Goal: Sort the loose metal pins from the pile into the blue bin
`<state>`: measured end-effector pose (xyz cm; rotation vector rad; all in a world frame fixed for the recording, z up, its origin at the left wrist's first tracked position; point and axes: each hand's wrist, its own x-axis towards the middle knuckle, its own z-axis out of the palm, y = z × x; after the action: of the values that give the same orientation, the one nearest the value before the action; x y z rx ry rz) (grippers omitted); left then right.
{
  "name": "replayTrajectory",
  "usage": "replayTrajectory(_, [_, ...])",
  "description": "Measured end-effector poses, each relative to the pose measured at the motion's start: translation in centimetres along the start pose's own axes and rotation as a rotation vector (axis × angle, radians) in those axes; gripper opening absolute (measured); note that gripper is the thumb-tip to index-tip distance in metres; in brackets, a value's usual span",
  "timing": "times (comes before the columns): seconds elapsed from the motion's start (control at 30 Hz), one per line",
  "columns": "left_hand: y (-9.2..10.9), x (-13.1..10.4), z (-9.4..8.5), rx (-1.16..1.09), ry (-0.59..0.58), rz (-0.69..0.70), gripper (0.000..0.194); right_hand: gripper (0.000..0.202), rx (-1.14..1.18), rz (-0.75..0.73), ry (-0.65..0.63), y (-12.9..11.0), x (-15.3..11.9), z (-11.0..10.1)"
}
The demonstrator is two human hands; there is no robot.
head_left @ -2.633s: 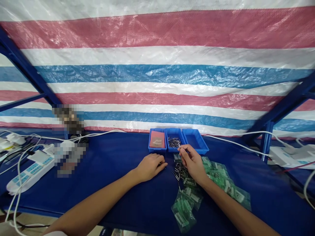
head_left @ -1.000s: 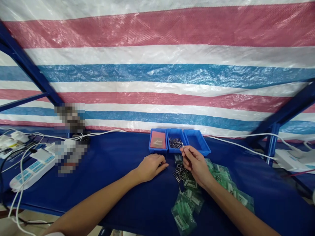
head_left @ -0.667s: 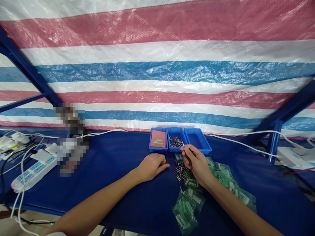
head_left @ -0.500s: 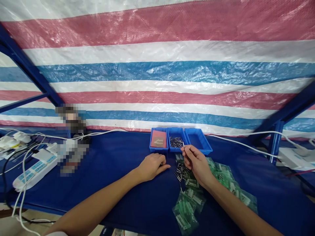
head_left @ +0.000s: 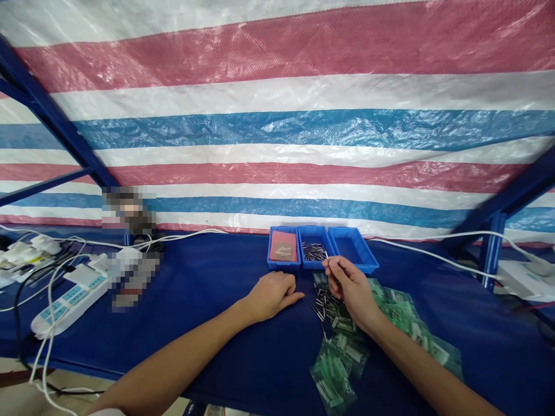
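Note:
My left hand (head_left: 273,296) rests on the blue table surface, fingers curled in and thumb out to the side, with nothing visible in it. Between the thumb and fingertips of my right hand (head_left: 349,286) is a thin metal rod (head_left: 326,260), mostly covered by the fingers. It is held at the front edge of the middle blue bin (head_left: 318,266), where several dark slim metal rods (head_left: 313,251) lie. More loose metal rods (head_left: 321,300) are piled on the table below my right hand. Small clear-green plastic packets (head_left: 332,370) lie around that pile and under my right forearm.
The left blue bin (head_left: 283,267) holds a pink pad (head_left: 277,240) with a pale piece on it. A third blue bin (head_left: 353,245) stands at right. A power strip (head_left: 71,303) and cables lie at the left, another white box (head_left: 520,280) at the right. Striped sheeting (head_left: 277,127) hangs behind.
The whole view has shifted slightly, so everything appears a little farther right. My right hand keeps its pinch by the middle bin, and my left hand stays resting on the table.

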<state>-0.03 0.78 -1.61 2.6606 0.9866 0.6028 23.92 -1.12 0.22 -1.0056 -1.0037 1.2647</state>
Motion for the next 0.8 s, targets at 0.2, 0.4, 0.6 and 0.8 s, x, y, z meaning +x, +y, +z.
replayTrajectory(0.2, [-0.02, 0.03, -0.11, -0.005, 0.004, 0.011, 0.035, 0.038, -0.051, -0.017, -0.004, 0.02, -0.01, 0.08])
replayTrajectory(0.4, [-0.02, 0.01, -0.09, -0.008, 0.008, 0.007, 0.038, 0.041, -0.096, -0.039, -0.004, 0.03, -0.09, 0.22])
replayTrajectory(0.6, [-0.12, -0.08, -0.07, -0.024, 0.018, 0.015, 0.042, 0.041, -0.108, -0.043, 0.0, -0.04, -0.03, 0.28])
replayTrajectory(0.8, [0.16, -0.01, -0.39, -0.026, 0.017, 0.01, 0.04, 0.042, -0.123, -0.05, -0.005, -0.27, -0.02, 0.27])
